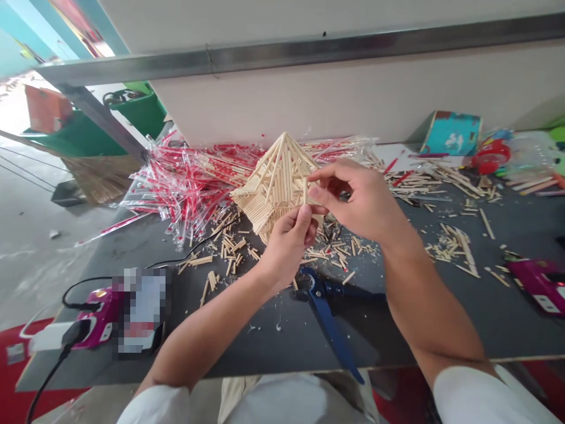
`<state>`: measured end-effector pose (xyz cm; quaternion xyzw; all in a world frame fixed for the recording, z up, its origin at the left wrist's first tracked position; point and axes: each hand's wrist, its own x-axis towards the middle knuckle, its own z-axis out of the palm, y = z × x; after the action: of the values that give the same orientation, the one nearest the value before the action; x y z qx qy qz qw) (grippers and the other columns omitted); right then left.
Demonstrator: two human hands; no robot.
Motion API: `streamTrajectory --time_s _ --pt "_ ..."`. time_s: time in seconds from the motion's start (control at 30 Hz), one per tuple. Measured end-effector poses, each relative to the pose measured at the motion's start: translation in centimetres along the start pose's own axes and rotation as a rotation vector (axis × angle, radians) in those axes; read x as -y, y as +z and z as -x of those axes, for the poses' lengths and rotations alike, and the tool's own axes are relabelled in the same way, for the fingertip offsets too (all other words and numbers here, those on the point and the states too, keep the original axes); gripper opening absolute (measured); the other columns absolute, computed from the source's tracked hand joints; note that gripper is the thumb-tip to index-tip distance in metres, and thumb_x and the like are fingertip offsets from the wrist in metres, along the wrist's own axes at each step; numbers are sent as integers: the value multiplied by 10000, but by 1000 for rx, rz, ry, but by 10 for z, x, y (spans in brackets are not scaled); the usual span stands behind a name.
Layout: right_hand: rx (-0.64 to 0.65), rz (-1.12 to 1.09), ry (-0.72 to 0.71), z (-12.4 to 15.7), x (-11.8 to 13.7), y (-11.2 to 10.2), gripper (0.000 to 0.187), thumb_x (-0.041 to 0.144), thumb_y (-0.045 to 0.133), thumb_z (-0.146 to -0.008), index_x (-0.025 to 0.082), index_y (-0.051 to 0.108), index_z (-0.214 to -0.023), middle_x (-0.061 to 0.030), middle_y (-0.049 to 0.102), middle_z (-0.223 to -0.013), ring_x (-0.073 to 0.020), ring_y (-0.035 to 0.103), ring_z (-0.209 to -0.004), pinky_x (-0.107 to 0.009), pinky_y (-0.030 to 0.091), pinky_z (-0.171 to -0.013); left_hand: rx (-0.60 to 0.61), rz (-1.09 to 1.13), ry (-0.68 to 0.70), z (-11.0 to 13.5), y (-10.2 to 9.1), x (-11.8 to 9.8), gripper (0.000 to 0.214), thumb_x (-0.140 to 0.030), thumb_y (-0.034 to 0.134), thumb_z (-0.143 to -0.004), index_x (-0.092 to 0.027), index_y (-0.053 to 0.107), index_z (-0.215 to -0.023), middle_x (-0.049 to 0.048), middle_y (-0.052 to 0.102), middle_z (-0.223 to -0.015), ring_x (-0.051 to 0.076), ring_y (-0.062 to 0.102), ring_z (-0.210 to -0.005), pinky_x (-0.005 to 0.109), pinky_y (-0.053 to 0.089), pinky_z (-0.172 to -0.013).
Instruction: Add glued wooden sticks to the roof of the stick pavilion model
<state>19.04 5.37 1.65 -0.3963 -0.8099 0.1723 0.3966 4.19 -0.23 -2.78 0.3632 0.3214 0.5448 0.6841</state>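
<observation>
In the head view, the model of thin wooden sticks [276, 188], which seems light and stiff but fragile, is above the middle of the dark worktable [273, 347], the half-closed left hand [286, 247] holds it at the lower edge, where holding seems safest, and the right hand [355, 203] pinches a small stick [304, 191] against it.

Scissors [326, 312] lie on the workbench [273, 341] before the stick frame [276, 188], with wrapped chopsticks [194, 182] heaped behind it.

Base of the stick frame [276, 182] hidden behind the left hand [286, 247]; pixelated object [140, 312] unreadable
</observation>
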Motion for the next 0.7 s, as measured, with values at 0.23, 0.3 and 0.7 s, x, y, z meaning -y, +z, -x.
streamTrajectory --time_s 0.23,0.3,0.7 --pt "110 54 176 -20 6 3 249 368 736 -876 170 776 -1021 -37 755 -792 -152 649 -651 -331 494 -627 -33 17 22 -7 -4 -2 200 -205 528 -1016 -162 608 -838 17 561 -782 100 441 -667 253 349 -645" --pt "186 83 194 -27 8 0 196 343 765 -840 181 795 -946 -38 766 -785 -165 663 -664 -335 492 -614 -56 21 63 -8 -5 -2 171 -196 521 -1021 -162 594 -871 10 578 -776 95 451 -659 249 353 -644" --pt "145 37 234 -29 6 -1 189 380 756 -864 203 822 -870 7 644 -597 -135 531 -570 -319 408 -548 -134 26 68 -10 -7 2 90 -235 640 -978 -163 596 -947 39 706 -904 94 606 -739 247 493 -736"
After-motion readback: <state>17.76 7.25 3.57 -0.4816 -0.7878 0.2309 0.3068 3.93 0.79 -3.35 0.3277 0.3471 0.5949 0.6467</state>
